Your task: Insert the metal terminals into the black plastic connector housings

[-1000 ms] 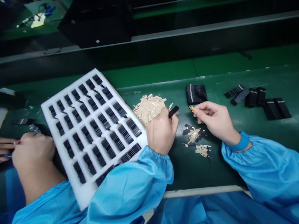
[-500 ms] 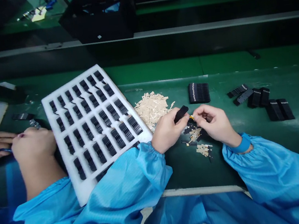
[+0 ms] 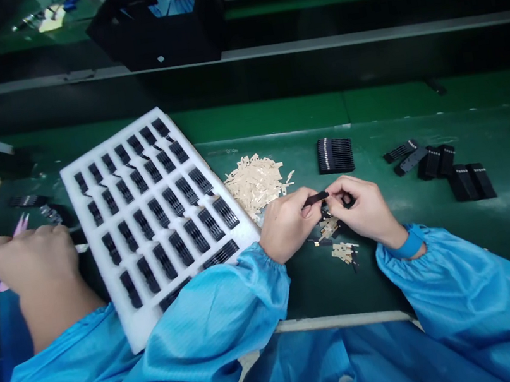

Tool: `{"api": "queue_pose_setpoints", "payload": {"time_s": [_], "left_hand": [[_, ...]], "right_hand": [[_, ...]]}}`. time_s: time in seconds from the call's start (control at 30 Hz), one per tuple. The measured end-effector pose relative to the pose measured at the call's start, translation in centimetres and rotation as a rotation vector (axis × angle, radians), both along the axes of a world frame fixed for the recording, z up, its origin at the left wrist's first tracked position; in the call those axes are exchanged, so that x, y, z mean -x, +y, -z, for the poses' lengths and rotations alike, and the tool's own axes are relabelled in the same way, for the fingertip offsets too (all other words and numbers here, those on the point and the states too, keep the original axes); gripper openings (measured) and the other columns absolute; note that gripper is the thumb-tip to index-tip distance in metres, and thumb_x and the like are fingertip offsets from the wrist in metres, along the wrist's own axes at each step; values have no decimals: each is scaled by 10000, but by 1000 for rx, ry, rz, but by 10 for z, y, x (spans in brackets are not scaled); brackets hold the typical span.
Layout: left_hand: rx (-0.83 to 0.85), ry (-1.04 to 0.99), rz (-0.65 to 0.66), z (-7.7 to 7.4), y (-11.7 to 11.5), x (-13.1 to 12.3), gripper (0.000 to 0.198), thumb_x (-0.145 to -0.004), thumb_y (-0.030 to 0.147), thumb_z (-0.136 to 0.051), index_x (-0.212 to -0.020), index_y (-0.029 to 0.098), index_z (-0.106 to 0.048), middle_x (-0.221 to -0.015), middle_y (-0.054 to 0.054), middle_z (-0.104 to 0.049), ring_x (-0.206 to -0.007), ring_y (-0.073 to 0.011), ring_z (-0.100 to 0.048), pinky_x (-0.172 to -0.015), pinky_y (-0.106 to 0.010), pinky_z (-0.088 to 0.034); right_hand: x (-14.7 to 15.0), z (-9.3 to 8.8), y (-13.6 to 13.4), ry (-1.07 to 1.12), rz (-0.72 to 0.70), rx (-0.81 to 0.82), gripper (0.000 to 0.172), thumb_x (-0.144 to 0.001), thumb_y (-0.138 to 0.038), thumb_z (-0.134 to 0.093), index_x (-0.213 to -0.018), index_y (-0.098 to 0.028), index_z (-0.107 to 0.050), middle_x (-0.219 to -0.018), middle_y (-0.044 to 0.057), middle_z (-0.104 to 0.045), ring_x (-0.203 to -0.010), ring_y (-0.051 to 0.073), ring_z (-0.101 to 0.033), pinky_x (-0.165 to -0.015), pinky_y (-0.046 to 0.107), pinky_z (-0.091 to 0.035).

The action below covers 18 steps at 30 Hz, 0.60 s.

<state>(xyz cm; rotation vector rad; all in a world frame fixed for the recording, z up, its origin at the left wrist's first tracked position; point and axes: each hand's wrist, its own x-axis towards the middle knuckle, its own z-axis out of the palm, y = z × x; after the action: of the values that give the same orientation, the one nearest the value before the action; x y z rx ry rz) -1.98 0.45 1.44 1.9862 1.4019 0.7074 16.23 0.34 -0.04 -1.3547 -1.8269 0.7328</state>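
Note:
My left hand (image 3: 288,223) grips a slim black plastic part (image 3: 315,198), its far end pointing right. At that end the fingertips of my right hand (image 3: 357,206) are pinched together and meet the part; whatever they hold is hidden. Small pale strips and black bits (image 3: 343,252) lie scattered on the green bench just below my hands. Behind my left hand is a heap of thin beige pieces (image 3: 253,181). A neat block of slotted black parts (image 3: 336,154) lies beyond my right hand.
Left of my arm, a white foam tray (image 3: 145,325) holds rows of black parts. Past it are a co-worker's hands (image 3: 32,259), with pink tweezers (image 3: 21,224) beside them. More black parts (image 3: 471,182) lie at right. A black bin (image 3: 170,41) stands on the ledge behind.
My right hand has moved in against the black part's end, and the yellow bit at its fingertips no longer shows. The part has turned flatter. The co-worker's hands have shifted, and pink tweezers now show.

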Motion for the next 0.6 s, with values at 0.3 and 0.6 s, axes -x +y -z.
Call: {"api": "queue_pose_setpoints", "payload": {"time_s": [0.3,0.6], "left_hand": [[64,-41,-30,-2,1,0,75,-889,253,-608,-872,217,-672,-606,40,-547,-588,-119,-526,-610,-249,-365],[209,-923,-482,-5,18,5,198,-911,378,-624,-933,209,-522,-588,93,-419,-419,-61,-409,-431,-203,-398]], "right_hand": [[0,3,1,78,17,98,50,-851,-201,-641,-816,-204,-677,-671,-8,-590,-599,133,-507,-570,283,-403],[6,9,13,205,221,59,98,-896,-264,-623,-908,-192,-688,-768,17,-630,-614,136,-514,-568,283,-408]]}}
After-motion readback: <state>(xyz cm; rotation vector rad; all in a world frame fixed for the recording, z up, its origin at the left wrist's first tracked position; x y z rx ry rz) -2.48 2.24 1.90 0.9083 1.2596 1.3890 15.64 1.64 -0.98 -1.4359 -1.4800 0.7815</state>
